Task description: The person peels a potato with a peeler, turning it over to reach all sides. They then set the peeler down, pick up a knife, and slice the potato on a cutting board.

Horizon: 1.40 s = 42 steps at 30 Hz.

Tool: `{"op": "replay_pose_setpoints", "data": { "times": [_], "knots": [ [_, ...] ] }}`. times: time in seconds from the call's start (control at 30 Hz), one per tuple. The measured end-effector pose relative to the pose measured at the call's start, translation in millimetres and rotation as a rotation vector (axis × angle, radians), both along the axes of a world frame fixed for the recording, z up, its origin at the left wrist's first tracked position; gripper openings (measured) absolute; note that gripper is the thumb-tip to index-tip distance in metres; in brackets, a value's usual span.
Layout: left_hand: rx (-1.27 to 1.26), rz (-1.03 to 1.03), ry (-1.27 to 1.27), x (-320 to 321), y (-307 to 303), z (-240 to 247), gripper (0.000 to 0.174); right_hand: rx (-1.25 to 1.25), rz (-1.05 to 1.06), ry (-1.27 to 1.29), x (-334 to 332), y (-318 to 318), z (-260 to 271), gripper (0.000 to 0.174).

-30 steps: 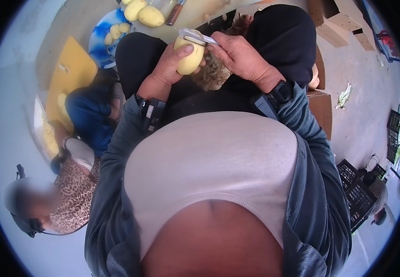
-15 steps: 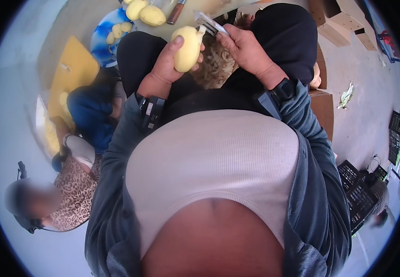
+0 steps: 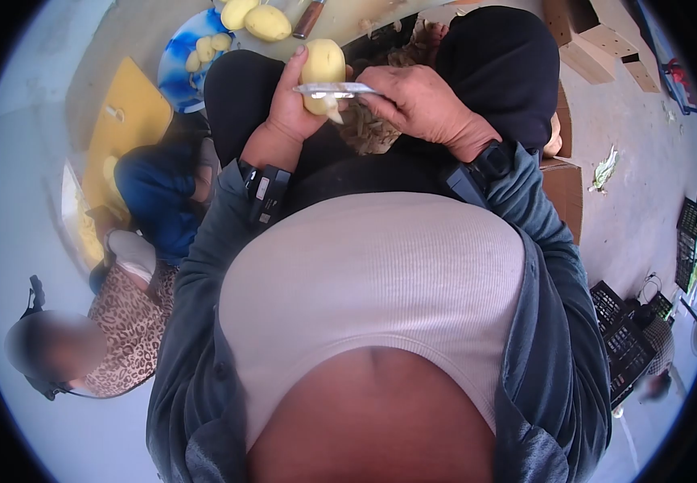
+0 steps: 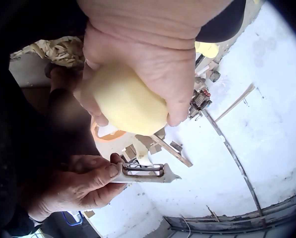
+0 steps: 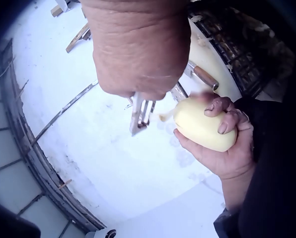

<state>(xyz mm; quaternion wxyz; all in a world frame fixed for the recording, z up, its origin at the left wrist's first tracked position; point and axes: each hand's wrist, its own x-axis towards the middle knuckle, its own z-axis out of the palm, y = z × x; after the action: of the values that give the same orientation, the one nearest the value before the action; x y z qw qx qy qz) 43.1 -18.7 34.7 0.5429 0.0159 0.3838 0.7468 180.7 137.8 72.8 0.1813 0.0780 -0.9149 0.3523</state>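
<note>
My left hand [image 3: 294, 106] grips a pale, peeled potato [image 3: 323, 63], its fingers and thumb wrapped round the sides. A strip of peel [image 3: 334, 114] hangs at the potato's lower end. In my right hand [image 3: 421, 101] is a peeler [image 3: 336, 89], lying across the lower part of the potato in the head view. The left wrist view shows the peeler [image 4: 147, 173] apart from the potato [image 4: 129, 101], with a bit of peel between them. In the right wrist view the peeler [image 5: 140, 115] points away from my fist, beside the potato [image 5: 205, 124].
A heap of peelings [image 3: 369, 127] lies between my knees. Beyond my left knee are a blue and white plate [image 3: 173, 74] with small potatoes, larger potatoes [image 3: 267, 23] and a wooden-handled knife [image 3: 308, 19]. Another person [image 3: 135, 302] sits at the left. Cardboard [image 3: 559, 193] stands at the right.
The potato has turned in my left hand, its peel strip now at the lower end. My right hand has brought the peeler down and left, from beyond the potato to across it.
</note>
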Motion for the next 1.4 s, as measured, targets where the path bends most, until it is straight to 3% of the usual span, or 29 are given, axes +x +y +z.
{"op": "replay_pose_setpoints", "data": {
  "times": [0.07, 0.37, 0.43, 0.53, 0.63, 0.8, 0.83, 0.9, 0.93, 1.0, 1.07, 1.17, 1.2, 1.3, 1.33, 1.4],
  "knots": [
    [-0.029, 0.033, -0.016, -0.9, -0.2, -2.2, 0.051, 0.052, 0.0, -0.15, 0.2, -0.9, -3.0, 0.019],
    [0.036, -0.142, -0.077, -1.9, -3.4, -10.1, 0.052, 0.075, -0.111, -0.166, -3.1, -6.3, -7.6, 0.016],
    [-0.019, -0.143, 0.009, 2.5, -4.0, -9.6, 0.055, 0.064, -0.145, -0.14, -4.0, -3.7, -11.1, 0.017],
    [-0.013, -0.256, 0.127, 4.7, -2.9, -1.1, 0.056, 0.119, -0.393, -0.226, -9.8, 14.1, -23.4, 0.021],
    [-0.007, -0.222, 0.098, 4.3, -2.7, 2.5, 0.057, -0.013, -0.374, -0.132, -7.9, 11.6, -11.7, 0.022],
    [0.074, -0.102, -0.029, 2.6, -4.6, 0.5, 0.052, -0.378, -0.277, -0.252, -5.7, 4.9, -19.5, 0.022],
    [0.046, -0.037, 0.016, 5.8, -4.4, 1.1, 0.052, -0.378, -0.283, -0.243, -6.5, 3.2, -22.9, 0.022],
    [0.019, 0.019, 0.069, 6.3, -1.6, -0.3, 0.051, -0.827, -0.226, -0.301, -11.4, -3.4, -25.3, 0.027],
    [0.026, 0.008, 0.15, 8.6, -4.4, -3.3, 0.051, -0.826, -0.227, -0.29, -11.1, -7.9, -24.3, 0.027],
    [0.027, -0.01, 0.227, 10.0, -3.8, -7.9, 0.051, -1.042, -0.263, -0.521, -13.5, -14.9, -14.2, 0.021],
    [0.007, 0.024, 0.32, 11.2, -2.5, -12.6, 0.048, -1.04, -0.263, -0.519, -15.5, -15.1, -19.9, 0.024],
    [0.016, 0.028, 0.335, 9.7, -5.0, -13.0, 0.046, -1.388, -0.403, -0.302, -18.9, -10.4, -24.5, 0.032],
    [0.014, 0.029, 0.338, 8.9, -5.4, -11.8, 0.046, -1.39, -0.399, -0.301, -18.7, -8.5, -26.0, 0.032],
    [0.033, 0.054, 0.325, 9.3, -5.5, -9.4, 0.046, -1.012, -0.372, -0.496, -16.6, -12.5, -19.7, 0.033],
    [0.031, 0.096, 0.307, 9.3, -3.3, -8.7, 0.047, -0.735, -0.332, -0.386, -20.9, -14.5, -38.4, 0.034],
    [0.03, 0.137, 0.29, 7.7, -2.6, -9.3, 0.048, -0.49, -0.243, -0.176, -21.0, -22.7, -38.6, 0.03]
  ]
}}
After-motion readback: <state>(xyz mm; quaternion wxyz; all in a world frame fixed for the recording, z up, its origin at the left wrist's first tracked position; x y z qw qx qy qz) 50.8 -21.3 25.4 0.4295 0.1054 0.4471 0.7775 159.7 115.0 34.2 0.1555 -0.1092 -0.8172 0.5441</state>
